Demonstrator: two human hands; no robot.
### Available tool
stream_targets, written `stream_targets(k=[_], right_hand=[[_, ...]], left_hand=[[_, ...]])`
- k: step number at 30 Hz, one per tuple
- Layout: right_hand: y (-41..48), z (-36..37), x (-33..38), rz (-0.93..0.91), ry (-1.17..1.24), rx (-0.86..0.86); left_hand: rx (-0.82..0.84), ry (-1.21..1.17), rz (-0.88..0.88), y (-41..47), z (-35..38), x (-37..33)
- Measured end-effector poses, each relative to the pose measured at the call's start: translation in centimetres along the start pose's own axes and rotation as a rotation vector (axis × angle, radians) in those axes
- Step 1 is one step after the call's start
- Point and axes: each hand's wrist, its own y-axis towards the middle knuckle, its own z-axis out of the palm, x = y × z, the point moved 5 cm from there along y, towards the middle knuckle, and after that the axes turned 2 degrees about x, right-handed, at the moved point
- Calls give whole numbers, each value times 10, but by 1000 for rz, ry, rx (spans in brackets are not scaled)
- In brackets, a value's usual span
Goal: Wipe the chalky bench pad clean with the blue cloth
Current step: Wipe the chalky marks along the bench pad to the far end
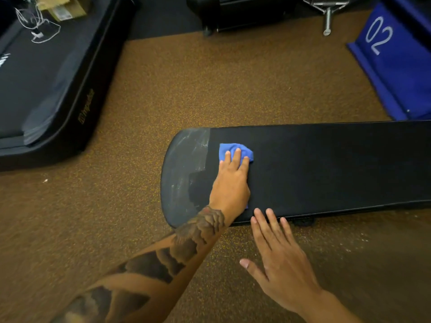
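Observation:
A long black bench pad (326, 164) runs from the centre to the right edge. Its rounded left end carries a grey chalk smear (186, 164); the rest looks dark and clean. My left hand (231, 180) presses a small blue cloth (229, 148) flat on the pad, just right of the chalky patch, fingers spread over the cloth. My right hand (277, 257) hovers open by the pad's near edge, its fingertips reaching that edge, holding nothing.
Brown speckled rubber floor (163, 89) surrounds the bench. A black treadmill deck (42, 85) lies at the left. A blue box marked 02 (394, 66) stands at the upper right, and dark equipment with a metal foot (327, 19) is at the top.

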Motion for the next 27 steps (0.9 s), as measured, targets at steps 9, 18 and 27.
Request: stream_targets(k=[9, 18, 27], right_hand=[[-1, 3, -7, -48, -24, 10], [-1, 1, -7, -54, 0, 10], [0, 5, -9, -64, -31, -12]], left_hand=[[47, 163, -109, 100, -23, 52], [-15, 45, -87, 37, -11, 16], [87, 96, -111, 113, -25, 51]])
